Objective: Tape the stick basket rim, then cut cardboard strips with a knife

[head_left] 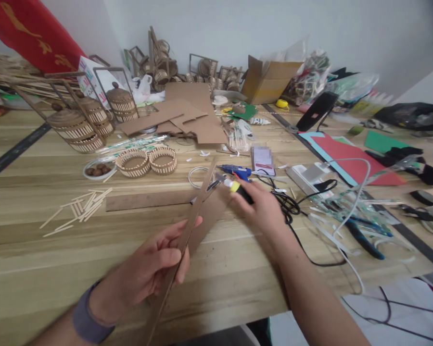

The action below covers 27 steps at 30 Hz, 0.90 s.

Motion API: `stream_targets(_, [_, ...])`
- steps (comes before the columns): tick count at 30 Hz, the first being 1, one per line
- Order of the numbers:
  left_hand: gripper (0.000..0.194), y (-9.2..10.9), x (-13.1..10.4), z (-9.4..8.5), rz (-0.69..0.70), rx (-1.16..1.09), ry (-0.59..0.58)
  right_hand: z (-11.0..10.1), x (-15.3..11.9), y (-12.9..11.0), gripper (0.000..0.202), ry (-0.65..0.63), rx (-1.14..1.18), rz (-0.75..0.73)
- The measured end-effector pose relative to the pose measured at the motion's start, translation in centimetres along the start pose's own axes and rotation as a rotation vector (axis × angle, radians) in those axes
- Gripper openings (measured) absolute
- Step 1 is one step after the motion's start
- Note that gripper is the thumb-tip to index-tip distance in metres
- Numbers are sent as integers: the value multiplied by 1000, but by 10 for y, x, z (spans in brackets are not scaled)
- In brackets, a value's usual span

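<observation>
My left hand (162, 259) grips a long narrow cardboard strip (189, 226), thumb on its face and fingers behind, tilted up off the table. In my right hand (261, 206) is a utility knife (241, 191) with a yellow and black handle, its blade end close to the strip's far part. Motion blur softens the blade, so I cannot tell if it touches the strip. Beneath them another cardboard piece (211, 214) lies on the table, and a flat cardboard strip (147, 200) lies to the left. A blue glue gun (234, 170) sits just beyond the knife.
Two round stick-walled rings (162, 160) stand beside a bowl of brown balls (98, 170). Loose small sticks (82, 209) lie at the left. Cables (292, 204), a power strip (310, 180) and pliers (364, 239) occupy the right. Cardboard sheets (187, 113) and lidded baskets (75, 126) stand farther back.
</observation>
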<state>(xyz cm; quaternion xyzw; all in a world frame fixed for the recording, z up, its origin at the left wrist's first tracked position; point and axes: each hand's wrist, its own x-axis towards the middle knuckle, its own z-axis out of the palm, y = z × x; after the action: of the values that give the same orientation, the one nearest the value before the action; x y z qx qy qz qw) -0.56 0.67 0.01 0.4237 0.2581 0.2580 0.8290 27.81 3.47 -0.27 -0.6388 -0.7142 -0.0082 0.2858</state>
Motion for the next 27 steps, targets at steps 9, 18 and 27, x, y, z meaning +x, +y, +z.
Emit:
stream_targets(9, [75,1,5,-1,-4,62,45,-6,-2,-11,41,10,141,-97])
stream_targets(18, [73,1,8,-1,-27,139,16,-1,-9,-33,42,-201,125,-185])
stream_targets(27, [71,0,8,-1,-48,126,14,2,-7,-26,43,-160,81,-207])
